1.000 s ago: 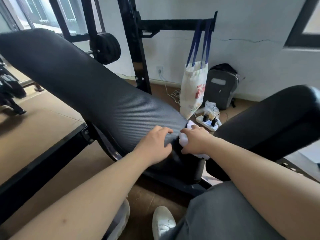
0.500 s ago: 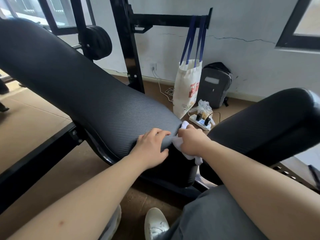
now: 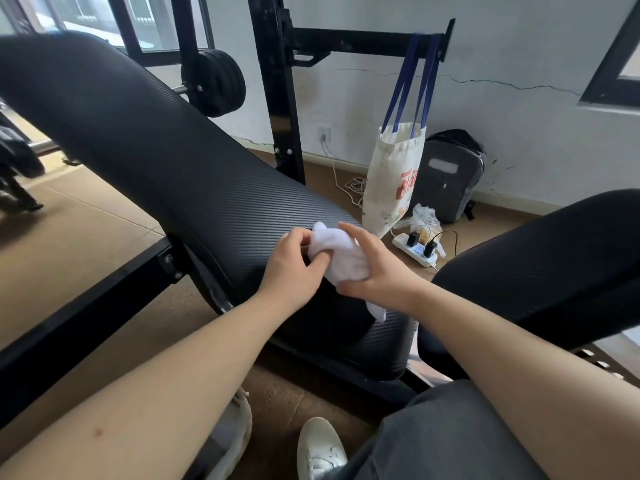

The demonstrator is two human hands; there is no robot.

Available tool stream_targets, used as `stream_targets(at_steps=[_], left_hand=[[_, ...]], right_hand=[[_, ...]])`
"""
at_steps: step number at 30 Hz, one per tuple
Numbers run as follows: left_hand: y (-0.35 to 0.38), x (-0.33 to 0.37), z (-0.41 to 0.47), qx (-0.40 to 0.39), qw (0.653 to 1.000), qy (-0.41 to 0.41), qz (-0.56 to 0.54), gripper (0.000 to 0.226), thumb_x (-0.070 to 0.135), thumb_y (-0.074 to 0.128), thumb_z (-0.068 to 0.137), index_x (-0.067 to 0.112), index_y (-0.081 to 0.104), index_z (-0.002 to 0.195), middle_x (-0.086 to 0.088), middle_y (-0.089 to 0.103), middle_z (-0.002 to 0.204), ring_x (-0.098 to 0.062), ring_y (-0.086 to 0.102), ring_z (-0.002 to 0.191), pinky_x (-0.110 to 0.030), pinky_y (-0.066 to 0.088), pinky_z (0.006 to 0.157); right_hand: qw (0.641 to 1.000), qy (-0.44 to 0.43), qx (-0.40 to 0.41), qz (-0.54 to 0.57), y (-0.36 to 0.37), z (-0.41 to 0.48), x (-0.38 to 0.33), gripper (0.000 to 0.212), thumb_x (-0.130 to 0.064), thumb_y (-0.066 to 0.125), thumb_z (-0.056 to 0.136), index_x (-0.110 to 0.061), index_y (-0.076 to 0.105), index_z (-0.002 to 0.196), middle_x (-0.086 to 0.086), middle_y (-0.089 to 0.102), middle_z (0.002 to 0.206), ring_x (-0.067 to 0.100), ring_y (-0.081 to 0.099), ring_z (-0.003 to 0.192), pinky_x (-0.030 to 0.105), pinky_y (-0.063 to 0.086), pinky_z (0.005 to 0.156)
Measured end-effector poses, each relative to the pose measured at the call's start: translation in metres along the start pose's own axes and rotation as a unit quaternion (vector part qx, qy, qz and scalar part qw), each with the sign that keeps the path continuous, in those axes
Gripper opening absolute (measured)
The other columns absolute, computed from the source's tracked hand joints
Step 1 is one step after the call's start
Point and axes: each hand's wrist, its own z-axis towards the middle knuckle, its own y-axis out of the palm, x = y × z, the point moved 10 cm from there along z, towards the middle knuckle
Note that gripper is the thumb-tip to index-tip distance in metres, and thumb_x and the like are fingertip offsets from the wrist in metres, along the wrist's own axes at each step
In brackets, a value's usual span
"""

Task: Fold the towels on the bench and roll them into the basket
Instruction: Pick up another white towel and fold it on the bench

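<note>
A small white towel (image 3: 341, 256) lies bunched on the lower end of the black padded bench back (image 3: 166, 161). My left hand (image 3: 294, 268) pinches its left side with thumb and fingers. My right hand (image 3: 377, 268) grips its right side, and a tail of the cloth hangs down below that hand. A second black pad, the bench seat (image 3: 554, 261), sits at the right. No basket is in view.
A black rack upright (image 3: 277, 98) stands behind the bench. A cream tote bag (image 3: 394, 181) hangs from the rack's bar, with a grey backpack (image 3: 446, 174) and a white power strip (image 3: 417, 249) on the floor. My white shoes (image 3: 320, 452) rest on the brown floor.
The towel has come up from the gap between the pads onto the bench back. My left hand went from lying flat on the pad to pinching the cloth.
</note>
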Motion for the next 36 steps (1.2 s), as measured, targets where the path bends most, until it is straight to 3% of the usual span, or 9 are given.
stream_targets(at_steps=[3,8,13,18,20,23,28,32,36], left_hand=[[-0.022,-0.01,0.005,0.058,0.997,-0.028,-0.031,0.021,0.031,0.068,0.092,0.016,0.053,0.09,-0.001,0.058,0.096,-0.011,0.054,0.082,-0.01,0.037,0.061],[-0.026,-0.028,0.002,0.052,0.985,-0.116,-0.119,0.025,0.042,0.065,0.094,0.023,0.055,0.105,0.01,0.062,0.098,-0.007,0.06,0.091,-0.022,0.044,0.07],[-0.008,-0.028,-0.003,0.008,0.982,-0.118,-0.147,0.042,0.056,0.053,0.095,0.019,0.054,0.115,0.007,0.063,0.097,-0.021,0.066,0.093,-0.025,0.045,0.066],[-0.05,0.004,-0.016,0.148,0.988,-0.017,-0.043,0.053,0.041,0.056,0.1,0.018,0.044,0.146,-0.007,0.043,0.139,-0.017,0.05,0.119,-0.018,0.042,0.092],[-0.042,0.023,-0.018,0.081,0.993,0.083,0.0,0.07,0.059,0.056,0.092,0.016,0.044,0.145,-0.007,0.042,0.14,-0.018,0.043,0.128,-0.027,0.039,0.103],[-0.006,0.018,-0.024,-0.116,0.991,0.063,0.031,0.093,0.065,0.074,0.075,0.028,0.034,0.151,0.005,0.036,0.138,-0.008,0.039,0.124,-0.024,0.034,0.099],[-0.019,-0.01,-0.021,-0.084,0.996,-0.039,-0.004,0.032,0.039,0.071,0.089,0.035,0.057,0.117,0.011,0.064,0.105,-0.012,0.062,0.099,-0.021,0.044,0.07],[-0.034,-0.012,-0.018,-0.024,0.999,-0.036,0.018,0.018,0.043,0.062,0.095,0.027,0.066,0.101,0.007,0.065,0.098,-0.012,0.061,0.09,-0.022,0.043,0.068],[-0.044,-0.007,-0.012,-0.004,0.998,-0.054,0.029,0.025,0.042,0.059,0.098,0.019,0.068,0.092,0.004,0.068,0.095,-0.016,0.064,0.092,-0.03,0.048,0.076]], right_hand=[[1.0,-0.005,0.007,-0.003,-0.001,0.0,-0.001,0.086,-0.003,0.069,0.08,-0.037,0.036,0.151,-0.014,0.053,0.133,-0.001,0.055,0.115,0.016,0.045,0.093],[0.991,0.01,0.116,0.07,-0.024,-0.001,-0.007,0.019,-0.018,0.061,0.097,-0.032,0.071,0.106,-0.016,0.073,0.096,-0.002,0.067,0.093,0.023,0.053,0.077],[0.976,0.005,0.172,0.133,-0.032,0.001,-0.03,0.021,-0.014,0.055,0.096,-0.023,0.073,0.099,-0.01,0.074,0.093,0.005,0.068,0.092,0.024,0.056,0.077],[0.968,0.103,0.192,0.122,-0.03,0.004,-0.009,0.017,-0.026,0.054,0.092,-0.026,0.071,0.09,-0.004,0.074,0.088,0.019,0.07,0.089,0.042,0.06,0.078],[0.957,0.136,0.191,0.174,-0.028,0.002,-0.004,0.017,-0.026,0.054,0.095,-0.027,0.072,0.097,-0.001,0.074,0.094,0.022,0.071,0.095,0.047,0.06,0.085],[0.95,0.118,0.108,0.269,-0.011,0.005,-0.014,0.028,-0.018,0.06,0.098,-0.026,0.064,0.124,0.003,0.069,0.117,0.023,0.068,0.11,0.047,0.057,0.097],[0.983,0.061,-0.025,0.174,0.012,-0.002,-0.037,0.084,0.011,0.066,0.081,-0.032,0.043,0.149,-0.008,0.055,0.122,0.012,0.064,0.102,0.03,0.059,0.085],[0.986,0.072,0.072,0.13,-0.007,0.0,-0.037,0.068,0.003,0.061,0.088,-0.03,0.047,0.145,-0.006,0.06,0.099,0.007,0.061,0.077,0.019,0.054,0.061],[0.977,0.072,0.119,0.159,-0.025,0.001,-0.038,0.041,-0.008,0.059,0.094,-0.031,0.064,0.127,0.003,0.072,0.088,0.013,0.065,0.074,0.027,0.054,0.063]])
